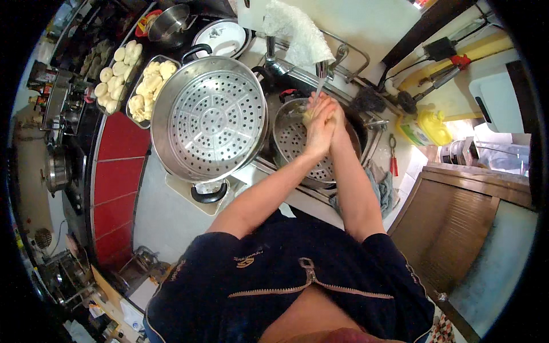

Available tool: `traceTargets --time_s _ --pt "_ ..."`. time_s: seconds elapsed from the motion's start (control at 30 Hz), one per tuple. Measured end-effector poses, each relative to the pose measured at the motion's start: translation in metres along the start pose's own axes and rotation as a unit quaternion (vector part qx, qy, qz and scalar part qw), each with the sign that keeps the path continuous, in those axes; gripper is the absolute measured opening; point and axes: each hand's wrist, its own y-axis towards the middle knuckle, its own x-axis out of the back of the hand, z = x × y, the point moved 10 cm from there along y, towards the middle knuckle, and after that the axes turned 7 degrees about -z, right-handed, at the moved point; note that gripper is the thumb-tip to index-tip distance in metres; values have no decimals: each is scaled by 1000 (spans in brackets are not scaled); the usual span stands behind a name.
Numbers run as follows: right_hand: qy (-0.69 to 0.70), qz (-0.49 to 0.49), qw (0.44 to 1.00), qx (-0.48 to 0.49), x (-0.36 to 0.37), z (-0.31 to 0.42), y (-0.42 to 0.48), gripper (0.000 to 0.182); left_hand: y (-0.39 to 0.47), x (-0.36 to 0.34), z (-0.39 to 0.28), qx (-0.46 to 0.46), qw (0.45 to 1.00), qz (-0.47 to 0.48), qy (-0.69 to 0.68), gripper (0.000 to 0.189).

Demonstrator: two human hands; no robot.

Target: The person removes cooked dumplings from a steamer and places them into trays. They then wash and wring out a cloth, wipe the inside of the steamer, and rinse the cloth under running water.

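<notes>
My left hand (321,125) and my right hand (337,115) are pressed together under the running faucet (321,68). Something yellowish shows at their left edge, partly covered by the fingers; I cannot tell what it is or which hand holds it. Below them a perforated metal steamer pan (291,139) sits in the sink. A larger steamer pot with a perforated bottom (210,122) stands to the left, its black handles sticking out. Past it, one tray holds yellowish dough pieces (150,85), another pale round buns (113,85).
A white towel (296,32) drapes over the faucet. Dark scrubbers (368,99), a yellow bottle (424,127) and red-handled tongs or pliers (393,160) lie right of the sink. A grey cloth (384,193) hangs at the counter edge. A white basin (221,38) stands behind the pot.
</notes>
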Motion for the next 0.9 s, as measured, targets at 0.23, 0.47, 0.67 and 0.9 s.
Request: traceTargets --time_s 0.23,0.47,0.67,0.9 --pt "-149 -78 984 56 -48 -1 -46 26 43 43 -13 47 995 -37 -81 36" --pt "-126 32 991 43 -57 -11 -52 34 85 56 -3 63 996 -9 -67 36" --pt "-110 -12 992 66 -20 28 -17 30 13 34 -79 -82 996 22 2 45" --pt "-129 43 983 119 -60 24 -64 26 53 40 26 338 828 -26 -447 24"
